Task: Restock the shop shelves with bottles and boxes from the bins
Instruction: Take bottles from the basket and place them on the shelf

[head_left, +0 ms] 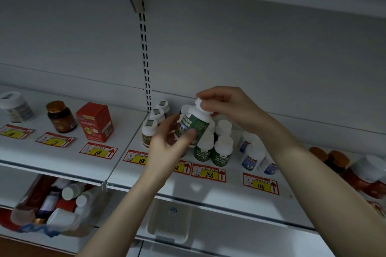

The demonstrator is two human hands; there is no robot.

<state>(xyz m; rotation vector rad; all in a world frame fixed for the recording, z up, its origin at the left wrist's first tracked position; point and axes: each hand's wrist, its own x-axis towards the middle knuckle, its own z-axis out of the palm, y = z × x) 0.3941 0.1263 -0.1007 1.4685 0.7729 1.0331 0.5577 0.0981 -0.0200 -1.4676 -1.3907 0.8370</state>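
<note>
Both hands hold one green-labelled bottle (193,124) with a white cap, tilted, above the white shelf (188,183). My left hand (169,144) grips its lower body. My right hand (225,106) pinches its cap from above. Right below it stand several matching green bottles (213,150) behind the "168" price tag (208,173). A clear bin (54,206) full of bottles and boxes sits on the lower shelf at the left.
On the shelf stand white-capped brown-label bottles (151,129), a red box (95,122), a brown jar (61,117), a white tub (15,106), blue-label bottles (253,156) and red jars (367,177). A white basket (169,221) sits below.
</note>
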